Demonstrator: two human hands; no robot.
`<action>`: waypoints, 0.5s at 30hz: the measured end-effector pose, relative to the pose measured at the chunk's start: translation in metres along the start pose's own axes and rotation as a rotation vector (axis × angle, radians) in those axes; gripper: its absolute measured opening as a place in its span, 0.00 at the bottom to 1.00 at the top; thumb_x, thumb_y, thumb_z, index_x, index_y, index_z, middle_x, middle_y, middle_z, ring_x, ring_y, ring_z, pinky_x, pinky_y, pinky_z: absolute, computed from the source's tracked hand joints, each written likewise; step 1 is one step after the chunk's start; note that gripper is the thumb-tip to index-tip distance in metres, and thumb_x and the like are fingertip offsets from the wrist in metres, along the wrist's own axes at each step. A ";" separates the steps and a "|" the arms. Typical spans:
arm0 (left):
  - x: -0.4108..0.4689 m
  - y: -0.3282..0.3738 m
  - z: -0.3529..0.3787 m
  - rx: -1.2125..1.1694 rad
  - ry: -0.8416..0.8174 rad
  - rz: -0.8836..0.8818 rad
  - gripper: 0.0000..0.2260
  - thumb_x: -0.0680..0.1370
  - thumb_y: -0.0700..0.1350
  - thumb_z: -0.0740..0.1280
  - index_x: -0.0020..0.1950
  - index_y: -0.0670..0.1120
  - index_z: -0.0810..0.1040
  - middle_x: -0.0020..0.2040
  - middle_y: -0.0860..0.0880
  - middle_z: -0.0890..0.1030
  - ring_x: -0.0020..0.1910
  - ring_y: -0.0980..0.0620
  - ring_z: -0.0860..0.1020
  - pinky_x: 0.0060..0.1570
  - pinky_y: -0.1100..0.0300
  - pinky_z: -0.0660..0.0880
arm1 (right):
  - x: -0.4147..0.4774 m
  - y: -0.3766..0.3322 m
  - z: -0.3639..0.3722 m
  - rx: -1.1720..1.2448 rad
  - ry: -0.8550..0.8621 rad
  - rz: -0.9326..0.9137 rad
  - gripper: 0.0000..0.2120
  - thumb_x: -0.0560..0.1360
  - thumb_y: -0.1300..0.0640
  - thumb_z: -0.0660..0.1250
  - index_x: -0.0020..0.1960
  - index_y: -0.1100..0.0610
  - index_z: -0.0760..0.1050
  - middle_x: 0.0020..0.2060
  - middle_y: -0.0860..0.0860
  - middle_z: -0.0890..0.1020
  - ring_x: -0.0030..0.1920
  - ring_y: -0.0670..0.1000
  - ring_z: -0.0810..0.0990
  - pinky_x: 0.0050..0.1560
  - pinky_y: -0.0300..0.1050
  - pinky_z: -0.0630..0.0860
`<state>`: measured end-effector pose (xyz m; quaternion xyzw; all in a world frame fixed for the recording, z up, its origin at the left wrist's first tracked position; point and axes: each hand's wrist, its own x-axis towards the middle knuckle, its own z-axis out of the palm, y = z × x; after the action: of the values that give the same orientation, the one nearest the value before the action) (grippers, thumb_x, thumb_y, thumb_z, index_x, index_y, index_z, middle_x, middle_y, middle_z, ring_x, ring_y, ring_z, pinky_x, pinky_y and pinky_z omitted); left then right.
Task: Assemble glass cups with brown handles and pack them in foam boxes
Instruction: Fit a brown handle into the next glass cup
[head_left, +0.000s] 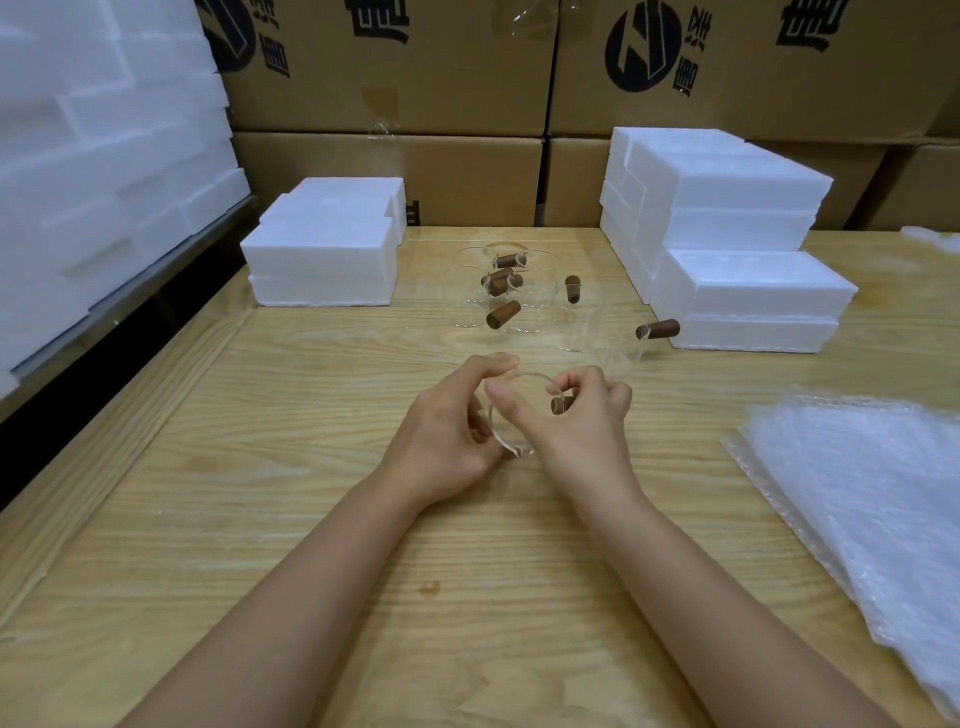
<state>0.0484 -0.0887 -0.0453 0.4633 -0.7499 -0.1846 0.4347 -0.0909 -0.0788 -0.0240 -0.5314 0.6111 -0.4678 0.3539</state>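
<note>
Assembly step: left hand (457, 421) grips glass cup (511, 415); right hand (582, 415) pinches brown handle (559, 404). Next: seat handle, reach foam box (748, 301) beyond right hand.

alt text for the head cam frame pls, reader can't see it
Two bare hands hold a clear glass cup over a wooden table, the left hand on its rim and the right hand at its brown handle. More handled cups stand behind, between stacks of white foam boxes; bubble wrap lies at right.
</note>
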 end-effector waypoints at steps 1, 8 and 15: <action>0.000 -0.001 -0.001 -0.008 -0.001 -0.015 0.29 0.66 0.38 0.76 0.65 0.52 0.73 0.53 0.48 0.82 0.36 0.57 0.76 0.39 0.71 0.72 | -0.001 0.000 0.000 -0.042 -0.018 -0.033 0.34 0.55 0.35 0.75 0.51 0.51 0.66 0.51 0.46 0.61 0.50 0.44 0.70 0.52 0.35 0.69; 0.004 -0.004 -0.005 -0.165 0.043 -0.119 0.33 0.64 0.36 0.74 0.58 0.66 0.71 0.49 0.49 0.82 0.39 0.47 0.80 0.41 0.56 0.78 | 0.003 0.002 -0.010 -0.127 -0.150 -0.252 0.32 0.58 0.45 0.80 0.55 0.50 0.66 0.52 0.44 0.62 0.50 0.28 0.67 0.46 0.18 0.63; 0.006 -0.005 -0.007 -0.395 0.050 -0.169 0.30 0.64 0.37 0.80 0.60 0.54 0.74 0.47 0.49 0.83 0.35 0.48 0.79 0.39 0.57 0.77 | 0.011 -0.001 -0.031 0.021 -0.274 -0.337 0.20 0.66 0.57 0.78 0.50 0.41 0.74 0.52 0.47 0.73 0.43 0.35 0.75 0.47 0.30 0.71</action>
<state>0.0555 -0.0952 -0.0416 0.4348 -0.6467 -0.3519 0.5185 -0.1212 -0.0840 -0.0129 -0.6808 0.4551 -0.4501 0.3561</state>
